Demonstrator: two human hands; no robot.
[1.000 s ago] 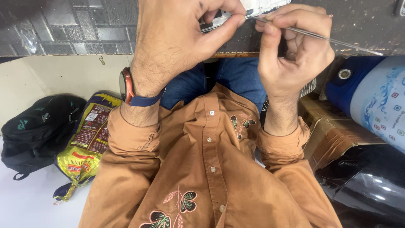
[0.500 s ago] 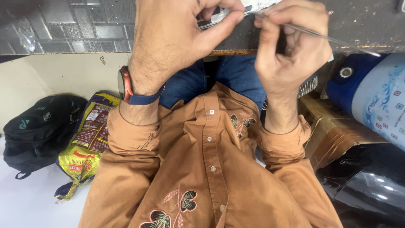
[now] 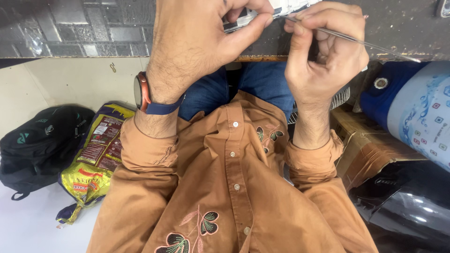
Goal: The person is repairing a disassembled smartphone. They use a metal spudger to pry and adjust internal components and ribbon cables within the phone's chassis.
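The view looks straight down my brown shirt front. My left hand (image 3: 197, 44), with a watch on a blue strap at the wrist, pinches a small flat device (image 3: 243, 16) with a white and dark face against the dark table edge (image 3: 75, 33). Most of the device is hidden by my fingers. My right hand (image 3: 323, 51) is closed around a thin metal tool (image 3: 356, 40). Its tip meets the device beside my left thumb, and its long shaft runs out to the right.
A black backpack (image 3: 42, 145) and a yellow and purple printed bag (image 3: 91, 164) lie on the pale floor at left. At right stand a blue water jug (image 3: 412, 107), a brown cardboard box (image 3: 370, 145) and a glossy black object (image 3: 408, 206).
Both hands keep their grip. The view has drifted slightly; the thin tool's tip stays at the device.
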